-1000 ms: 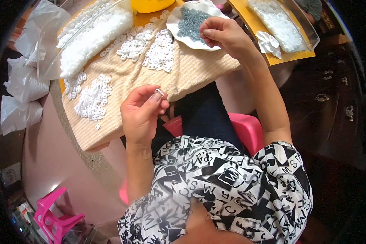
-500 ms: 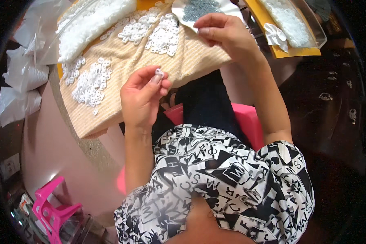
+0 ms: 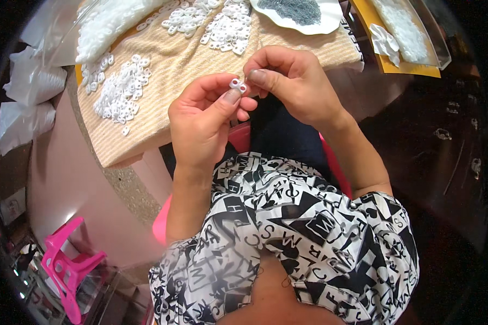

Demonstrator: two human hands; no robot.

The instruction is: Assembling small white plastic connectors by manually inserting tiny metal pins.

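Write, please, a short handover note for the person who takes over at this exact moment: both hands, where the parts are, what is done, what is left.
Left hand: pinches one small white plastic piece between thumb and fingers, above the lap.
Right hand: closed against that same piece, pinching; whether it holds a small part I cannot tell.
Parts: loose white pieces in heaps on the beige cloth; small grey parts on the white plate.
Done: cannot tell which heaps are finished.
Left: the piece in hand is not set down yet.

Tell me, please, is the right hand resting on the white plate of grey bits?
No, the right hand meets the left hand at a small white plastic piece.
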